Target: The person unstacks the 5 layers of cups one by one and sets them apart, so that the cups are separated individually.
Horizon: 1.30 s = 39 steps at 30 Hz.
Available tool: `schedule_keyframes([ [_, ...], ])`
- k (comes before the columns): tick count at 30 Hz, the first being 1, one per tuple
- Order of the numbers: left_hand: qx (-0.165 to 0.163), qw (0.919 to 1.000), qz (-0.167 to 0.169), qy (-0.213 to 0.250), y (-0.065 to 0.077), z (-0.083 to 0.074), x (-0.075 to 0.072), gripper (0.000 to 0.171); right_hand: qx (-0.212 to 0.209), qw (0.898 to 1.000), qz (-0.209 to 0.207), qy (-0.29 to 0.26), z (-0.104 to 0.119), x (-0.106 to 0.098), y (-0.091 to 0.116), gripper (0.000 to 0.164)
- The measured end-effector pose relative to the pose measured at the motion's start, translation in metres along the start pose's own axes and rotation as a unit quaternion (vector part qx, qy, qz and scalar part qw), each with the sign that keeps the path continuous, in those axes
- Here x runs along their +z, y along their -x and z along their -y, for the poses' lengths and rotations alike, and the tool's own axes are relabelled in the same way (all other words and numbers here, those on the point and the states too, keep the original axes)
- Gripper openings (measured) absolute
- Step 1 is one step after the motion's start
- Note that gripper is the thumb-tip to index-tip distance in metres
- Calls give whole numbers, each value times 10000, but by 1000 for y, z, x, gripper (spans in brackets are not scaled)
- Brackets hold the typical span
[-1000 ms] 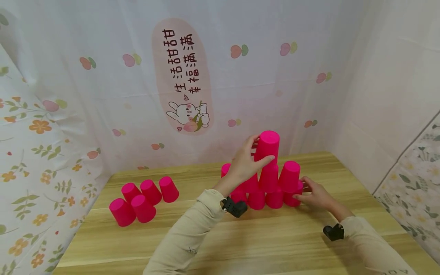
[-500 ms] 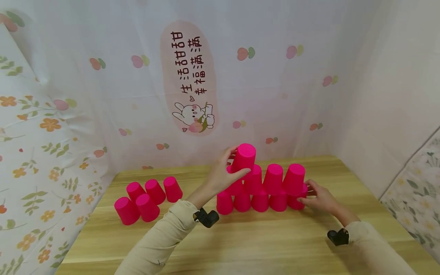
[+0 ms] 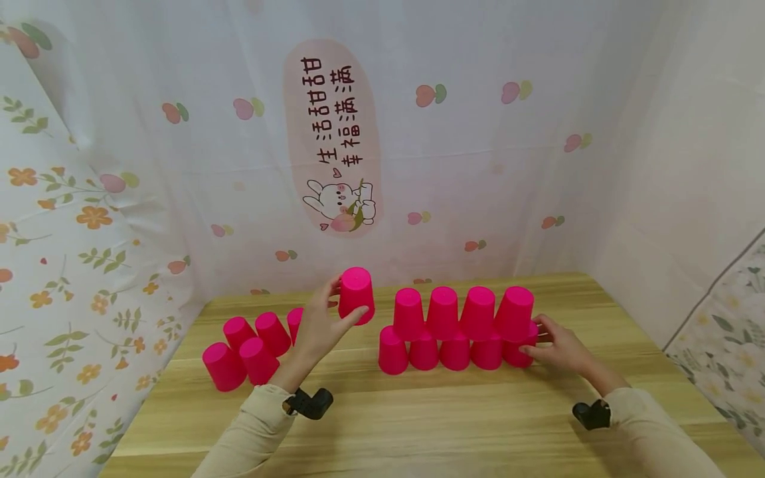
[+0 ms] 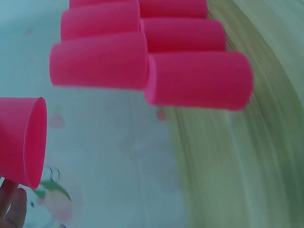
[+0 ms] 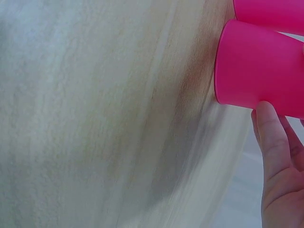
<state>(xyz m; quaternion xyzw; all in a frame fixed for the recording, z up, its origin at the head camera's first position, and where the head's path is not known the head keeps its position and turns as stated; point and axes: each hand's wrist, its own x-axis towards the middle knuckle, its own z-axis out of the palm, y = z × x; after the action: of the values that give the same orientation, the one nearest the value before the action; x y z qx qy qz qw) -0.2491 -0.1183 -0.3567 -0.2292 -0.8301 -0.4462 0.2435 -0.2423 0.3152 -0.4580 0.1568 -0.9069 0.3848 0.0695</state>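
My left hand (image 3: 317, 332) holds a pink upside-down cup (image 3: 356, 295) in the air, thumb at its near side and fingers around the far side. The left wrist view shows the lower rim of this held cup (image 4: 35, 142). To the right stands a two-tier wall of pink cups: several along the bottom row (image 3: 455, 352) and several straddling them in the upper row (image 3: 443, 312). My right hand (image 3: 562, 348) grips the rightmost bottom cup (image 5: 256, 66), its thumb in front and fingers behind.
Several loose pink cups (image 3: 226, 366) stand upside down on the left of the wooden table (image 3: 418, 425), partly behind my left hand. A patterned white curtain (image 3: 478, 166) hangs behind the table, with more cloth on both sides.
My left hand has lifted the pink cup off the top of the wall and carried it left and down, to the gap between wall and loose cups. My right hand stays at the end cup.
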Motion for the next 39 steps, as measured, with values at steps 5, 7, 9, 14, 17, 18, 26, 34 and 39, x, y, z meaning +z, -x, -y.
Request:
schedule_keyframes([
  [5, -579, 9976, -319, -191, 23, 25, -12, 61, 51, 10000, 30, 6, -3, 0, 0, 39],
  [7, -834, 9955, -344, -273, 33, 34, -15, 62, 96, 9999, 33, -2, -3, 1, 0, 39],
  [9, -1069, 9928, -392, -380, 41, 44, -17, 63, 105, 9999, 43, -11, -3, 1, 0, 39],
  [14, -1513, 9848, -574, -634, 59, 68, -21, 66, 94, 9999, 48, -11, -4, 0, -1, 40],
  [17, -1779, 9794, -643, -709, 67, 79, -22, 65, 155, 9998, 88, 7, -5, 0, -1, 40],
  [18, -1874, 9776, -661, -699, 69, 82, -22, 65, 187, 9998, 92, 2, -5, 0, -1, 40],
  [26, -2417, 9659, -683, -626, 82, 99, -19, 65, 213, 9997, 66, -33, -4, 1, -1, 40],
  [34, -2524, 9637, -637, -594, 90, 107, -14, 64, 197, 9998, 76, 2, -3, 1, 0, 40],
  [39, -2631, 9604, -653, -642, 94, 110, -11, 61, 202, 9997, 108, 6, -3, 0, 0, 41],
])
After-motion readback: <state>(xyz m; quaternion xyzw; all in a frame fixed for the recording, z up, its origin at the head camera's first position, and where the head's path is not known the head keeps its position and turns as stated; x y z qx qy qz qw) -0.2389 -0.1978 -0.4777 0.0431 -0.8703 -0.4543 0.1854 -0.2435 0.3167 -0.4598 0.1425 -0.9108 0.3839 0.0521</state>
